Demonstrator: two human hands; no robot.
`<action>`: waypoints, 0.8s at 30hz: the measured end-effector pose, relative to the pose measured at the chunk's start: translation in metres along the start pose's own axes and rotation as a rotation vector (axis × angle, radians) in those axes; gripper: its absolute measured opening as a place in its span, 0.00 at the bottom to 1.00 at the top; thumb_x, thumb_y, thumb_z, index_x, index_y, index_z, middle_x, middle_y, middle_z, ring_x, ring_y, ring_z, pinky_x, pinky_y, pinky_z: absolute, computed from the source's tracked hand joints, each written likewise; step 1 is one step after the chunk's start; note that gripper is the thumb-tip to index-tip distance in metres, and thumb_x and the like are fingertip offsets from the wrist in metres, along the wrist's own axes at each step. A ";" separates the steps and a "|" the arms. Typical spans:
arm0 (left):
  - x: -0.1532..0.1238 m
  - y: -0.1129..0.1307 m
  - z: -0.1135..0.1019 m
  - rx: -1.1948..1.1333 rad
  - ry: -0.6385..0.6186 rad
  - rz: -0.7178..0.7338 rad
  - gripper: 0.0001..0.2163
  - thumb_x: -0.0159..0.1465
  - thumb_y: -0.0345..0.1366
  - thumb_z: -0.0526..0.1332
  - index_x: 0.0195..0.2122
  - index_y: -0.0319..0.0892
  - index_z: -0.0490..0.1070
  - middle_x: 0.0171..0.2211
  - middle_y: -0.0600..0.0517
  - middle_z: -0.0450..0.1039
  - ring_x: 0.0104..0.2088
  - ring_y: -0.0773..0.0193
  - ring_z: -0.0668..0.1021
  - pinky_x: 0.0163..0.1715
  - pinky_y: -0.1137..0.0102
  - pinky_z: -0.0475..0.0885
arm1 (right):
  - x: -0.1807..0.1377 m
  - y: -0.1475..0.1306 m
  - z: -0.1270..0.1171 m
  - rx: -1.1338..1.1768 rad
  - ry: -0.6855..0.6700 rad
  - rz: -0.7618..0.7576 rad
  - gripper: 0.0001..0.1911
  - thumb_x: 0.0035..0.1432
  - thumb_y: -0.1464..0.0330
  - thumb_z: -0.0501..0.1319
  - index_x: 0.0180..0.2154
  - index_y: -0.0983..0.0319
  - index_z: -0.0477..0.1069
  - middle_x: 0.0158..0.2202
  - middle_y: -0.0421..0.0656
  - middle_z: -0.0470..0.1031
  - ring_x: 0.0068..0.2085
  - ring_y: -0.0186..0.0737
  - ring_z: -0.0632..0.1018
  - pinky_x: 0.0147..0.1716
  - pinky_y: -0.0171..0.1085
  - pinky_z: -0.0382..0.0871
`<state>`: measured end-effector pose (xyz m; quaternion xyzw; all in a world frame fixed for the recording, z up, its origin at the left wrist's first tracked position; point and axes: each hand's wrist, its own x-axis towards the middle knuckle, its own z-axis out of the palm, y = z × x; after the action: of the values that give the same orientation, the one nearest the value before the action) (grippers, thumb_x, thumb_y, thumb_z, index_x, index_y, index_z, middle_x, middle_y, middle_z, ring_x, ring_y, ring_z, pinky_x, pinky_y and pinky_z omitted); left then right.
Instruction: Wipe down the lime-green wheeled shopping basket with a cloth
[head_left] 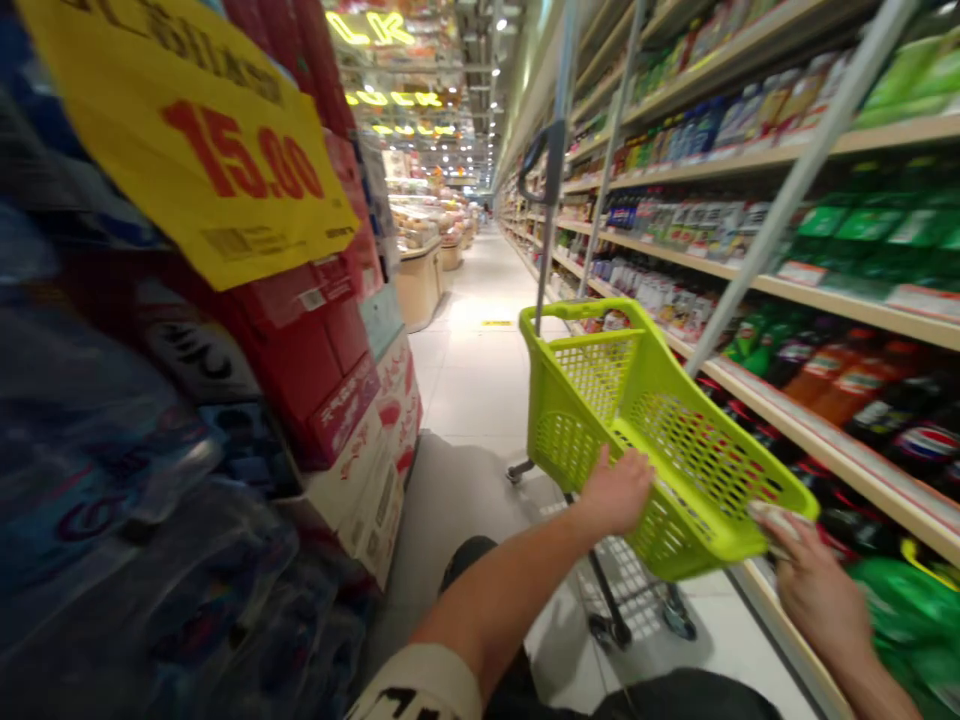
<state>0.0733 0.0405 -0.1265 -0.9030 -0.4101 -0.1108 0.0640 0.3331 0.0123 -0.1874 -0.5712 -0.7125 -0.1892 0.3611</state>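
A lime-green shopping cart basket [577, 450] with perforated sides sits on a dark wheeled frame in front of me, its inside bare. My left hand [619, 490] is closed over the basket's near long rim, fingers hooked to the inside. At the basket's right end, my right hand [817, 580] presses a crumpled whitish cloth [778, 522] against the rim corner. The fingers of that hand are partly hidden by the cloth and the rim. From the far end of the basket rises the cart's upright pole with its dark handle [553, 165].
Shelves of bottled drinks [855, 225] line the right side, close to the cart. On the left, stacked red cartons [300, 370] and plastic-wrapped packs [97, 480] stand under a yellow price sign [225, 150]. A tiled aisle [472, 370] runs ahead past display counters [416, 285].
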 end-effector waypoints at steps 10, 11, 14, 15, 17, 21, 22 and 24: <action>0.010 -0.034 0.000 0.025 -0.053 -0.068 0.28 0.55 0.26 0.47 0.59 0.40 0.48 0.62 0.46 0.47 0.62 0.59 0.48 0.57 0.48 0.42 | -0.018 -0.032 -0.012 0.101 -0.046 0.200 0.29 0.48 0.81 0.45 0.50 0.58 0.65 0.56 0.43 0.61 0.58 0.41 0.60 0.56 0.46 0.58; 0.010 -0.037 0.000 0.039 -0.046 -0.109 0.29 0.54 0.25 0.47 0.59 0.40 0.47 0.62 0.47 0.46 0.62 0.59 0.48 0.57 0.48 0.42 | -0.019 -0.031 -0.013 0.107 -0.038 0.220 0.29 0.48 0.81 0.45 0.50 0.58 0.65 0.56 0.43 0.60 0.58 0.41 0.60 0.56 0.46 0.58; 0.011 -0.039 0.000 0.060 -0.028 -0.142 0.31 0.53 0.24 0.47 0.60 0.39 0.46 0.63 0.47 0.45 0.62 0.59 0.47 0.58 0.49 0.43 | -0.015 -0.053 -0.007 0.163 0.017 0.219 0.31 0.48 0.82 0.44 0.53 0.59 0.62 0.58 0.44 0.58 0.60 0.43 0.56 0.57 0.50 0.55; 0.012 -0.037 0.000 0.062 -0.023 -0.134 0.31 0.53 0.25 0.48 0.60 0.38 0.46 0.63 0.47 0.45 0.62 0.59 0.47 0.58 0.50 0.43 | -0.010 -0.064 -0.001 0.185 0.042 0.207 0.31 0.48 0.82 0.44 0.53 0.59 0.61 0.58 0.44 0.56 0.60 0.43 0.55 0.57 0.52 0.53; 0.013 -0.032 -0.001 0.066 -0.017 -0.122 0.31 0.52 0.26 0.48 0.60 0.38 0.47 0.62 0.47 0.46 0.62 0.57 0.47 0.58 0.51 0.43 | 0.000 -0.082 0.010 0.215 0.080 0.181 0.32 0.47 0.82 0.44 0.55 0.59 0.59 0.59 0.44 0.54 0.61 0.44 0.53 0.58 0.54 0.51; 0.014 -0.040 -0.011 0.083 -0.007 -0.102 0.30 0.52 0.26 0.49 0.59 0.39 0.50 0.62 0.47 0.48 0.62 0.57 0.50 0.57 0.50 0.43 | 0.007 -0.069 0.015 0.194 0.067 0.129 0.31 0.48 0.82 0.44 0.54 0.59 0.61 0.58 0.45 0.57 0.60 0.44 0.55 0.57 0.54 0.52; 0.013 -0.045 -0.014 0.094 0.011 -0.139 0.30 0.52 0.26 0.48 0.59 0.39 0.51 0.62 0.46 0.48 0.62 0.56 0.50 0.57 0.49 0.43 | 0.004 -0.057 0.012 0.165 0.066 0.144 0.31 0.48 0.82 0.44 0.53 0.59 0.62 0.58 0.45 0.57 0.60 0.44 0.55 0.57 0.54 0.52; 0.012 -0.056 -0.018 0.115 0.050 -0.208 0.30 0.52 0.25 0.47 0.59 0.37 0.51 0.62 0.45 0.48 0.62 0.56 0.50 0.57 0.49 0.43 | -0.001 -0.035 0.004 0.103 0.085 0.208 0.30 0.48 0.82 0.45 0.52 0.60 0.62 0.58 0.45 0.57 0.60 0.45 0.55 0.56 0.54 0.53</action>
<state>0.0359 0.0818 -0.1049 -0.8474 -0.5055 -0.1158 0.1141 0.2993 0.0043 -0.1859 -0.6141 -0.6422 -0.1378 0.4377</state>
